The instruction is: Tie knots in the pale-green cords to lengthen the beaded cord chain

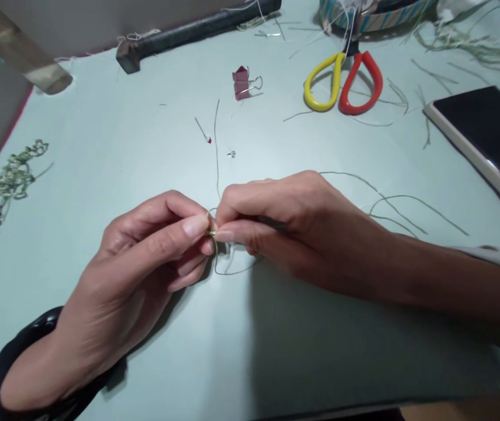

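My left hand (153, 251) and my right hand (271, 222) meet over the middle of the table, thumbs and fingertips closed in pinches. Between them is a small knotted piece of green cord (211, 233), mostly covered by the fingers. From it a thin green cord (217, 146) runs away up the table, and another strand (232, 273) loops down below the fingertips. More green cord ends (416, 202) lie to the right of my right wrist. A short whitish strand shows under the right fingers, its ends hidden.
Beyond the hands lie a red-headed pin (203, 131), a tiny clear piece (231, 154) and a binder clip (241, 85). Scissors (361, 88) with yellow and red handles are farther back. A phone-like dark device (490, 134) is right; knotted green cordwork (10, 181) left; a dark bar (197, 32) behind.
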`<state>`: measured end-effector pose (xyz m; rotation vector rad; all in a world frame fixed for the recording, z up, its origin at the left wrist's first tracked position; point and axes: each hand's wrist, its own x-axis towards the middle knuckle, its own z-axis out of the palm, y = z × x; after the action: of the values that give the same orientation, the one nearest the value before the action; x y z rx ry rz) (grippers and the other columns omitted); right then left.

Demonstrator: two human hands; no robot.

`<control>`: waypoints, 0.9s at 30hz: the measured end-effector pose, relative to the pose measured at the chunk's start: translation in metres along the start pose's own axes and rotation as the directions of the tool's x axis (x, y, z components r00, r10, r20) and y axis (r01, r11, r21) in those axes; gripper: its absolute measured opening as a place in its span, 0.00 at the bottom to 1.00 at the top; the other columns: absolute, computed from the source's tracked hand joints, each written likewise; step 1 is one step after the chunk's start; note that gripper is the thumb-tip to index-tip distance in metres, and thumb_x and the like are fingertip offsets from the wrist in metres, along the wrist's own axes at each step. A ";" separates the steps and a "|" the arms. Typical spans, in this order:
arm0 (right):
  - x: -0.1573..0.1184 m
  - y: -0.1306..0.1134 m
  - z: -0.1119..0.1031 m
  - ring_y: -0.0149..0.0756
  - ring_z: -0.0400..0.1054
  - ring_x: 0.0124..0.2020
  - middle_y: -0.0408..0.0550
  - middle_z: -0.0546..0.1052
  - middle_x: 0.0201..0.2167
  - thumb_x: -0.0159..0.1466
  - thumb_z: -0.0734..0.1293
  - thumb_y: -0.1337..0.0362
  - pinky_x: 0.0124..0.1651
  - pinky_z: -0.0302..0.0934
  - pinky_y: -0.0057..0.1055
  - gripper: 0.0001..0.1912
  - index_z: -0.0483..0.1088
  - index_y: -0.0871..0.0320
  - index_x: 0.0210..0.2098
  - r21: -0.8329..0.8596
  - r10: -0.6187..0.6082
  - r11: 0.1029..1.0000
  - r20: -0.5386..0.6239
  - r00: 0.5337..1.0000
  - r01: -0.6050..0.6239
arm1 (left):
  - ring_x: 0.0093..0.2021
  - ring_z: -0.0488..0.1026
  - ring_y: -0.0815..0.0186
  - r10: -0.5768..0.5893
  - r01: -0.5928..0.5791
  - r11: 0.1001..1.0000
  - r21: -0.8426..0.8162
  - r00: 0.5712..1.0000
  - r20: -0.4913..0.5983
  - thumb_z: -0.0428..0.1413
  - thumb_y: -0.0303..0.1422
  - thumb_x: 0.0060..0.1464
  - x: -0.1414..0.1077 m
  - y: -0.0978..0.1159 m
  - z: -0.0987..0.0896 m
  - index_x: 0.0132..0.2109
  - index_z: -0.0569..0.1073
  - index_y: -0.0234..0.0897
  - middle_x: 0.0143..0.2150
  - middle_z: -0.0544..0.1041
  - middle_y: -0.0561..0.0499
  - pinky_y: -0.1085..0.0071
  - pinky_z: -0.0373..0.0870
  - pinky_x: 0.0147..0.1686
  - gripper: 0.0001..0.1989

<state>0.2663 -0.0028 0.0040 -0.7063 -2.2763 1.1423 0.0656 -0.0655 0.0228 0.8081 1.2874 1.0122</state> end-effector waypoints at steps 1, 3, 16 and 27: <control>-0.001 0.000 0.000 0.29 0.60 0.28 0.37 0.71 0.27 0.79 0.64 0.67 0.36 0.58 0.28 0.15 0.74 0.53 0.35 -0.021 -0.007 1.000 -0.009 1.000 0.007 | 0.23 0.61 0.73 -0.002 0.002 1.000 -0.005 1.000 0.001 0.68 0.29 0.57 -0.001 0.001 0.001 0.28 0.82 0.38 0.23 0.71 0.54 0.77 0.59 0.22 0.08; -0.002 -0.001 0.001 0.28 0.60 0.27 0.36 0.71 0.26 0.78 0.66 0.70 0.35 0.57 0.28 0.14 0.75 0.53 0.35 -0.049 -0.026 0.998 -0.022 0.999 0.025 | 0.23 0.61 0.74 -0.011 0.011 1.000 0.005 1.000 0.002 0.68 0.29 0.58 -0.002 0.001 0.001 0.29 0.82 0.38 0.22 0.70 0.55 0.78 0.57 0.22 0.08; 0.000 -0.002 0.011 0.20 0.51 0.23 0.29 0.59 0.22 0.74 0.66 0.73 0.32 0.54 0.25 0.12 0.71 0.59 0.33 0.190 0.039 0.982 -0.126 0.991 -0.014 | 0.23 0.56 0.76 0.009 -0.009 1.000 -0.024 1.000 0.014 0.72 0.32 0.61 0.001 -0.005 -0.001 0.32 0.81 0.37 0.26 0.73 0.57 0.80 0.57 0.21 0.11; -0.003 -0.004 0.018 0.21 0.50 0.24 0.31 0.62 0.22 0.69 0.64 0.76 0.30 0.52 0.25 0.11 0.71 0.58 0.31 0.279 0.122 0.957 -0.123 0.985 -0.084 | 0.21 0.58 0.78 0.051 -0.052 0.999 -0.004 0.996 -0.074 0.74 0.30 0.54 -0.002 -0.004 0.004 0.31 0.82 0.38 0.23 0.72 0.59 0.82 0.57 0.19 0.09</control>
<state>0.2559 -0.0172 -0.0030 -0.7751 -1.9371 1.3778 0.0699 -0.0684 0.0197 0.8088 1.3315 1.0956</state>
